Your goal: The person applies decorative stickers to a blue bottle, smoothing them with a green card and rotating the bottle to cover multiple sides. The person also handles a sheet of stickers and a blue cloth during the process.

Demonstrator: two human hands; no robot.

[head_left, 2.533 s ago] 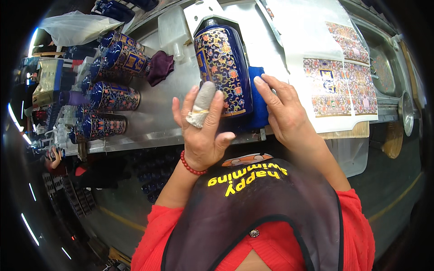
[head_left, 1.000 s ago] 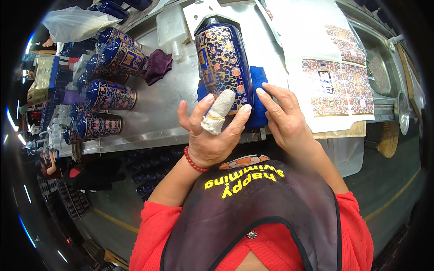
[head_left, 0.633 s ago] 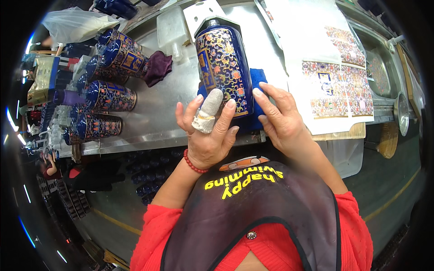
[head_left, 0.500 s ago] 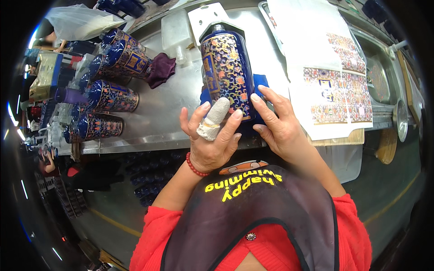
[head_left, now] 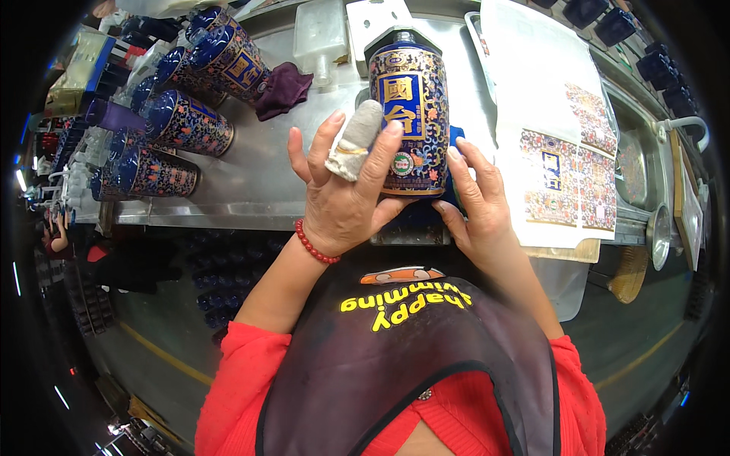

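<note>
Lying on a blue cloth [head_left: 456, 135] over the steel table [head_left: 258, 167], the patterned bottle [head_left: 417, 114] points its neck away. Left hand [head_left: 342, 199]: fingers spread wide at the bottle's lower left side. Right hand [head_left: 480, 211]: thumb and fingers parted, positioned at its lower right edge.

Metal sink [head_left: 647, 173] (white pipe [head_left: 684, 122] beside)

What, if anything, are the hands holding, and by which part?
The blue patterned bottle has its lower end between left hand and right hand; a true grip cannot be told.
</note>
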